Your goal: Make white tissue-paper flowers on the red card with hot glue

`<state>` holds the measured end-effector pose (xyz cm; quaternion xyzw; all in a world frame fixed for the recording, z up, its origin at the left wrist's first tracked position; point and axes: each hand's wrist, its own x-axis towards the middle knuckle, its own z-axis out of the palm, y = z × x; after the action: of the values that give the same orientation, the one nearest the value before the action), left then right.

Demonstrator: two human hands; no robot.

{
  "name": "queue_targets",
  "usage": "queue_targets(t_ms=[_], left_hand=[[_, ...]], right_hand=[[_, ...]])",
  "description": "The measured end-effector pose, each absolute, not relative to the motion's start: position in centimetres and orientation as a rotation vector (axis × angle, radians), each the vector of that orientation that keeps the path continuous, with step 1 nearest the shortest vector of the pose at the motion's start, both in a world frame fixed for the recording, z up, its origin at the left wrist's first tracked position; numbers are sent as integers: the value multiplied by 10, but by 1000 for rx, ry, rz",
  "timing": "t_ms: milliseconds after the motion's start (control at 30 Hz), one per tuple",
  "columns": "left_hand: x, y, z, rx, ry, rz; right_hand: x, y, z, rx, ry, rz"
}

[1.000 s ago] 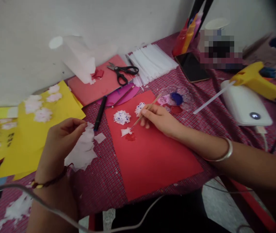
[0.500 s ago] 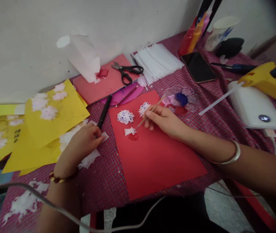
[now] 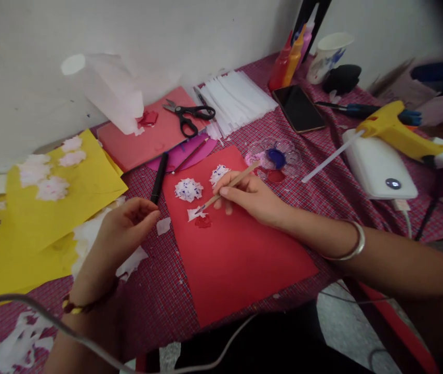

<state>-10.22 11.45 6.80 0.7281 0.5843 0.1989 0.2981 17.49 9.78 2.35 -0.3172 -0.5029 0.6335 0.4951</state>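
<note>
My right hand (image 3: 244,195) pinches a thin wooden stick (image 3: 240,176) with a dark, pointed tip. The tip touches or lies just over a small white paper piece (image 3: 193,214) on a red sheet (image 3: 244,265). Right below that piece is a dark red wet-looking patch (image 3: 203,222). Two ruffled white paper flowers with blue-purple specks, one a full round flower (image 3: 188,190) and the other partly behind my fingers (image 3: 218,173), sit higher up. My left hand (image 3: 130,226) hovers left of the sheet, thumb and fingers curled together; anything between them is hidden. A loose white scrap (image 3: 163,226) lies beside it.
A black pen (image 3: 160,179), scissors (image 3: 190,115), white strips (image 3: 240,101) and a paint palette (image 3: 293,150) surround the sheet. Yellow sheets with pale flowers (image 3: 65,208) lie left. A phone (image 3: 298,108), glue gun (image 3: 396,132) and white power bank (image 3: 380,169) stand right. A cable (image 3: 100,350) crosses the foreground.
The view has shifted, so the scene sits further left. My left hand has drawn back from the pen and the white scrap. The stick's tip has moved left over the white piece.
</note>
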Motion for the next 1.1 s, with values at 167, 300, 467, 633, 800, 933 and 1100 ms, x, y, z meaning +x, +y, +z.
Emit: queue_targets(t_ms=[167, 300, 467, 633, 800, 933, 1100], left_hand=[[-120, 113, 69, 2354, 1390, 79], [-101, 100, 68, 2581, 1461, -167], [-78, 90, 68, 2706, 1634, -520], [-79, 92, 76, 2365, 1601, 350], [-65, 82, 79, 1484, 1544, 838], [-53, 80, 72, 1270, 1452, 857], [-53, 82, 67, 1288, 1398, 847]], right_hand=[[174, 98, 22, -812, -1210, 1555], [174, 99, 23, -824, -1203, 1573], [174, 100, 22, -833, -1208, 1571], [176, 100, 21, -727, -1231, 1505], [174, 89, 27, -590, -1310, 1441], [170, 82, 28, -598, -1362, 1405], [168, 82, 24, -567, -1379, 1393]])
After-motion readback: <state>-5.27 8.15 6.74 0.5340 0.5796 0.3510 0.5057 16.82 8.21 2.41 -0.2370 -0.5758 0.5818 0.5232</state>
